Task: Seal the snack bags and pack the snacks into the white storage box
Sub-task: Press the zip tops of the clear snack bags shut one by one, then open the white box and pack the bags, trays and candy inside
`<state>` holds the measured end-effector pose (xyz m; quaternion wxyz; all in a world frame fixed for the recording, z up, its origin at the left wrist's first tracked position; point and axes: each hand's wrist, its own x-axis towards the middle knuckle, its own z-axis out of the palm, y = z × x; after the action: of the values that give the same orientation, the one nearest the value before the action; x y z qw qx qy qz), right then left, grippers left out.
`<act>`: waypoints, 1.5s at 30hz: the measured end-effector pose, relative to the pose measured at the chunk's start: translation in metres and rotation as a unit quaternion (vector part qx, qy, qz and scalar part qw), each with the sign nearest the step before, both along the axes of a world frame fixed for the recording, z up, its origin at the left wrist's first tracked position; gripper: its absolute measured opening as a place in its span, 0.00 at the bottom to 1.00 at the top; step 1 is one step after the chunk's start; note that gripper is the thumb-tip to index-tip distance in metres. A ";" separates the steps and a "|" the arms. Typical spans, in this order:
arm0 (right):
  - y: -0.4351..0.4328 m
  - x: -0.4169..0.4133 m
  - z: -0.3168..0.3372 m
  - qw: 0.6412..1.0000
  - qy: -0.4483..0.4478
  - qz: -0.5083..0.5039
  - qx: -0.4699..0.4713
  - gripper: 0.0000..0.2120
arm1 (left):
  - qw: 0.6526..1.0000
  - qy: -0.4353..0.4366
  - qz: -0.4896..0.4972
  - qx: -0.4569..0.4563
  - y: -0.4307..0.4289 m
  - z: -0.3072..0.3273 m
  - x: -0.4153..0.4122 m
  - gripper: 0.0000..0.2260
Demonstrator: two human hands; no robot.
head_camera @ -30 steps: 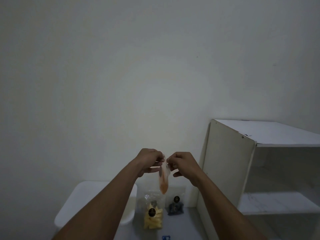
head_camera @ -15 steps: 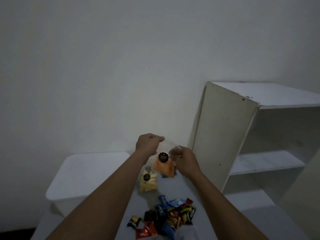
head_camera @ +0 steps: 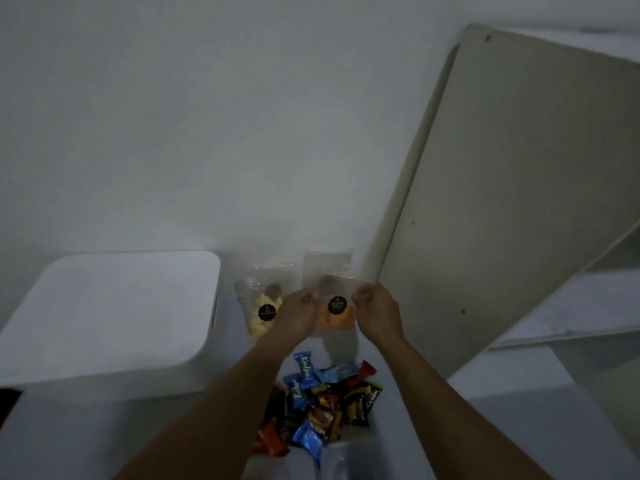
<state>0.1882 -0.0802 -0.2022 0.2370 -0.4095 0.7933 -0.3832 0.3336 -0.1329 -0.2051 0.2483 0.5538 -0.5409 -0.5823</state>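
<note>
Left hand: I saw the left hand [head_camera: 300, 315] pinching the top left corner of the orange snack bag [head_camera: 336, 315], fingers curled on the clear plastic.
Right hand: the right hand [head_camera: 376, 312] pinched the bag's top right corner the same way.
Orange snack bag: it was held between both hands over the far middle of the worktop [head_camera: 69, 441], black round sticker facing me. I could not tell whether its bottom edge touched the surface.
Yellow snack bag [head_camera: 263, 315]: just left of the orange one, partly behind the left hand.
Clear bag [head_camera: 327, 266]: just behind the orange bag, by the wall, contents hidden.
White storage box [head_camera: 110, 313]: far left, lid on, beside the yellow bag.
Wrapped candies [head_camera: 322, 403]: heaped on the near side, between the forearms.
Shelf unit [head_camera: 502, 202]: on the right.
</note>
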 end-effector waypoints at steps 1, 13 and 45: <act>-0.005 -0.003 -0.009 1.000 0.003 0.005 0.016 0.07 | 1.000 -0.003 0.002 0.004 -0.003 -0.013 -0.006 0.10; -0.054 -0.022 -0.086 0.993 -0.016 -0.005 0.116 0.09 | 0.994 -0.045 0.094 -0.031 -0.031 -0.076 -0.053 0.10; -0.056 0.139 0.108 0.946 0.213 0.233 0.074 0.32 | 0.903 -0.354 0.028 -0.240 -0.030 0.097 0.228 0.31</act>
<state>0.3273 -0.1366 -0.0946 0.1744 -0.6360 0.7342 -0.1615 0.5617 -0.1630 -0.1078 0.1819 0.6623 -0.7006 -0.1932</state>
